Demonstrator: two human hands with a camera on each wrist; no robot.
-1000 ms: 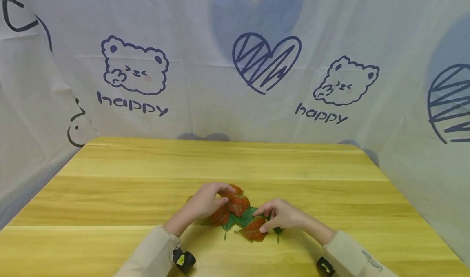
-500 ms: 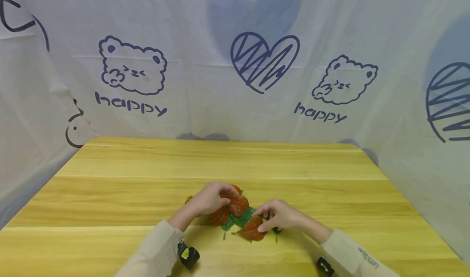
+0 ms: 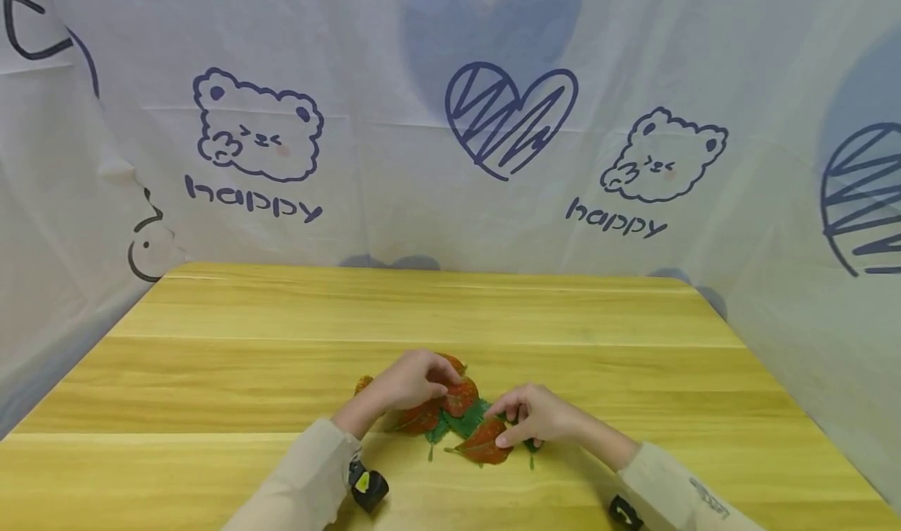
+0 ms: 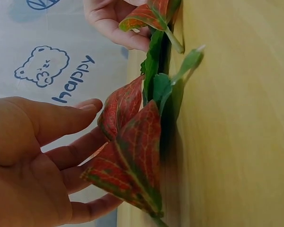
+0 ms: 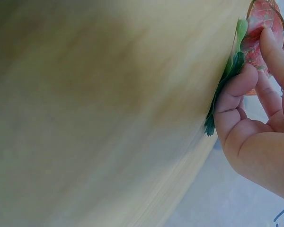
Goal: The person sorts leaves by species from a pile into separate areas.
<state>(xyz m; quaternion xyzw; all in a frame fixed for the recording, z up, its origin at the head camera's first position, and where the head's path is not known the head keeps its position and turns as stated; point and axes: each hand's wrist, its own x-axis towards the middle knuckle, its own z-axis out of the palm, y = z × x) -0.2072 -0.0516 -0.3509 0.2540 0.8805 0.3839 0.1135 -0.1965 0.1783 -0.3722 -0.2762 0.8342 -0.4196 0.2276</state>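
Hands [image 3: 415, 382] [image 3: 545, 415]: two. Red leaves [image 3: 486, 443]: four-plus. Green leaves [image 3: 468, 421]: two-plus. Table [image 3: 598, 335]: one.

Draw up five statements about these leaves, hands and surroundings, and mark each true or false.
1. The right hand touches a red leaf. True.

2. The left hand is at the table's far edge, away from every leaf. False: the left hand is at the other red leaves.

3. Green leaves lie among the red ones. True.

4. Both sleeves are black. False: the sleeves are beige.

5. The tabletop is plain white. False: the tabletop is yellowish with a wood grain.
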